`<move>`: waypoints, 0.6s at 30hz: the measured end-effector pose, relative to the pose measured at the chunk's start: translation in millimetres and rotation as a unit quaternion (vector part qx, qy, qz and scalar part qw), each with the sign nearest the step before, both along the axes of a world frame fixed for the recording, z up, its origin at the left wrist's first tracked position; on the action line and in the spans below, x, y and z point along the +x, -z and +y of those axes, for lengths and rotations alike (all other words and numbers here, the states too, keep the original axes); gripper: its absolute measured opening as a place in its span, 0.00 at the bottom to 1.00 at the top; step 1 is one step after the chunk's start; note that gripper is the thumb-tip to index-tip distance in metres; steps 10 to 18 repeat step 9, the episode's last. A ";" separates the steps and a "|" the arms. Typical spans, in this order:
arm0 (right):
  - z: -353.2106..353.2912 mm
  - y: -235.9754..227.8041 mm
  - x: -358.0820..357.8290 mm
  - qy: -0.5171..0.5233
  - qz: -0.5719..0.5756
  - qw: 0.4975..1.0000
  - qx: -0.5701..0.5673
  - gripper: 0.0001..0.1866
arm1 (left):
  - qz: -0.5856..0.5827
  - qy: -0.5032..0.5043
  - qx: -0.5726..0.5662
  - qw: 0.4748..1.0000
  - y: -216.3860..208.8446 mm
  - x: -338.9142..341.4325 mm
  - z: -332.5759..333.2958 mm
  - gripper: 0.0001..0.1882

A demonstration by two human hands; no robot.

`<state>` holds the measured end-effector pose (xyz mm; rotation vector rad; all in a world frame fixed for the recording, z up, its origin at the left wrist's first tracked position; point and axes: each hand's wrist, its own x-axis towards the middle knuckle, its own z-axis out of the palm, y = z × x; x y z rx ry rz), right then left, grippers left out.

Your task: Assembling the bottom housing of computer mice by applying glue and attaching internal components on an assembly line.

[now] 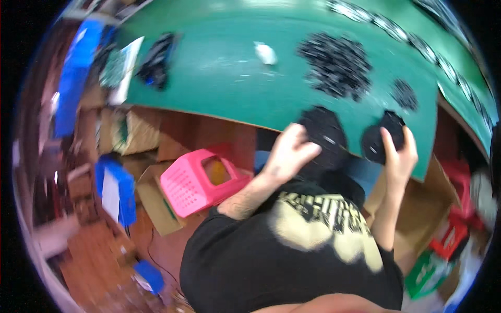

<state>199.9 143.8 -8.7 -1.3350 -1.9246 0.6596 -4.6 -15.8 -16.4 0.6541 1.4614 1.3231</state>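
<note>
Two dark black pieces with rounded outlines are at the front edge of the green table, too blurred to name. The larger, longer one [324,128] is on the left, with my left hand [289,154] closed on its left side, thumb and fingers at its edge. Smaller, with a narrow top, the other black piece [373,143] is in my right hand [403,156], thumb and finger pinched round its right side. Beyond them a heap of small black parts [336,65] lies on the table, and a smaller pile of black bits [404,94] is to its right.
The green tabletop [219,78] bears a small white object [266,53] and a black plastic bag [156,60]. Shiny coiled bundles [391,28] line the far right. Below stand a pink basket [190,182], an open cardboard box [417,208] and a blue bin [117,188].
</note>
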 end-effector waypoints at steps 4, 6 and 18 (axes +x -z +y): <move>6.4 -6.6 -9.9 -0.015 -0.148 0.971 0.188 0.21 | -0.102 0.052 0.119 0.986 -9.8 22.8 12.2 0.29; 5.3 -6.8 -9.0 -0.057 -0.100 0.973 0.198 0.21 | -0.121 0.080 0.124 0.982 -13.5 21.3 10.6 0.36; -16.4 -6.5 -11.4 -0.223 0.186 0.921 -0.259 0.21 | -0.010 0.158 0.057 0.986 -24.4 11.4 7.7 0.38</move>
